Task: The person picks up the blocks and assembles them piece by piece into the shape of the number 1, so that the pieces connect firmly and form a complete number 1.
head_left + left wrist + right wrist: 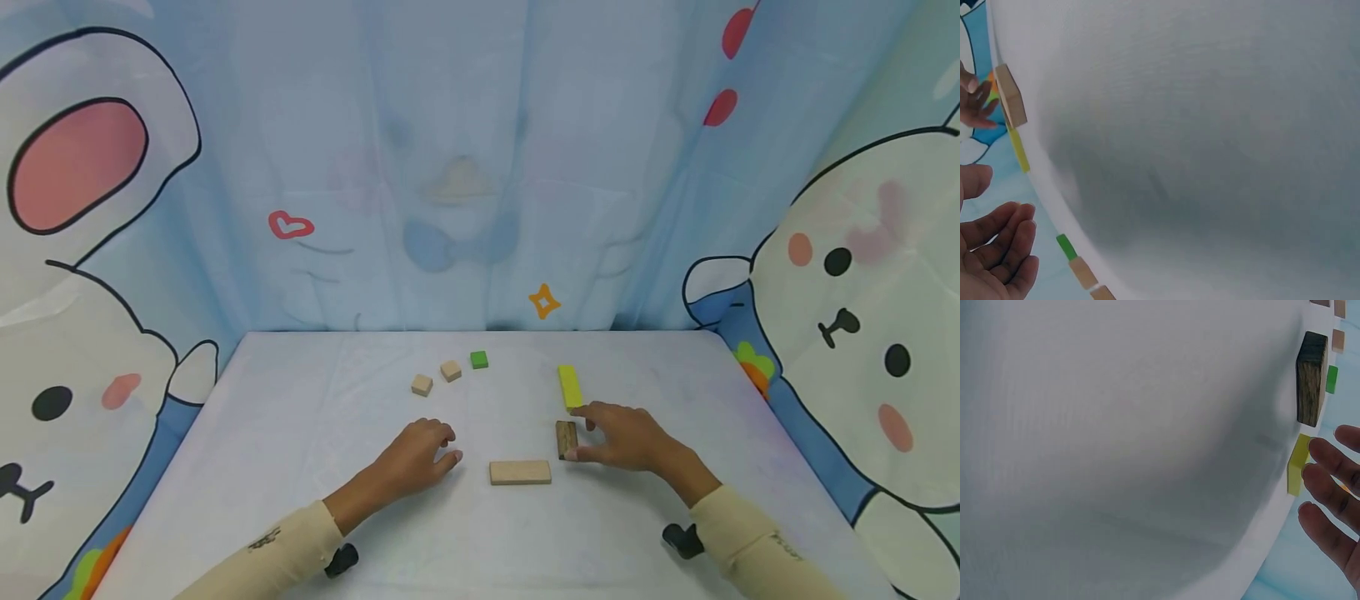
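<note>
On the white table, my right hand (626, 437) is spread beside a dark brown wooden block (567, 439). Its thumb tip overlaps the block's near corner in the head view, and its index finger reaches to the near end of a yellow block (569, 386). Whether either touches is unclear; in the right wrist view the visible fingers (1329, 494) lie apart from the dark block (1312, 378). My left hand (416, 457), loosely bent and holding nothing, hovers left of a pale wooden block (520, 472), which lies crosswise between the hands.
Toward the back of the table (337, 367) sit a green cube (479, 359) and two pale wooden cubes, one (451, 371) closer to it and the other (422, 384) further left. A blue patterned curtain (450, 167) hangs behind the table's far edge.
</note>
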A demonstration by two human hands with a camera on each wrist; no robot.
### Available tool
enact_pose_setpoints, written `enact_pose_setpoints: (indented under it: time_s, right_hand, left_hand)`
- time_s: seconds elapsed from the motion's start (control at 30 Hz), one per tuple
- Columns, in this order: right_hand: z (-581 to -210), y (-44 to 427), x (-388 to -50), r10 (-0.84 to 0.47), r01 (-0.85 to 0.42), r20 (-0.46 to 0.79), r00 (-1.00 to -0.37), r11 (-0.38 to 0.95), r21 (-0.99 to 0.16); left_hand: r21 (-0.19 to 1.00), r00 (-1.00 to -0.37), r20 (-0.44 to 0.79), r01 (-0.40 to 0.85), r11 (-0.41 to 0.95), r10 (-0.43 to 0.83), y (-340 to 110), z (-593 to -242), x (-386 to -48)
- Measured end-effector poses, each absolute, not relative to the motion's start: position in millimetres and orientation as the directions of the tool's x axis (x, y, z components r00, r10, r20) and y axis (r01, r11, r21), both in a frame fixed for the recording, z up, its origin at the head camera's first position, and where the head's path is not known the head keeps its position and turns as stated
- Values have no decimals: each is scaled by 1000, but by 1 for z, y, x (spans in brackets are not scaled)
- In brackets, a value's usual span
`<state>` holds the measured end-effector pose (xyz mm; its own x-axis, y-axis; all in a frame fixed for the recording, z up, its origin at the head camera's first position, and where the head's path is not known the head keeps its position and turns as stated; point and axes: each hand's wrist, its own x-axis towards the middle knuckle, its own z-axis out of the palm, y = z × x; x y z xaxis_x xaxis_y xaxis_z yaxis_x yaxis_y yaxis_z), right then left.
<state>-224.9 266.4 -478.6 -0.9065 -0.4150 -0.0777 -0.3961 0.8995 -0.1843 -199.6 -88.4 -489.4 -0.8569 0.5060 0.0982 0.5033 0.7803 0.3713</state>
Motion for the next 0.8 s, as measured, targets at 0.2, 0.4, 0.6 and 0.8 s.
enact_pose_setpoints:
  time_s: [0.2,0.4,0.6,0.8]
  right_hand:
    - [-483,263,-228,-408,-386,-104,-907,904,-182]
    - [-487,260,-228,-425,-402,-99,-900,895,-191]
    - [-487,258,-228,-447,-424,-100,-889,885,-192]
    - [-487,255,-228,-452,-428,-97,-887,882,-198]
  left_hand:
    - [352,-827,96,548,758,553,-77,-492,-200]
    - [338,-794,101,594,730,599,-69,-496,-198]
    - [321,-780,68,608,726,622,-60,-498,-194]
    - [260,-762,66,637,726,645,-53,-496,-191]
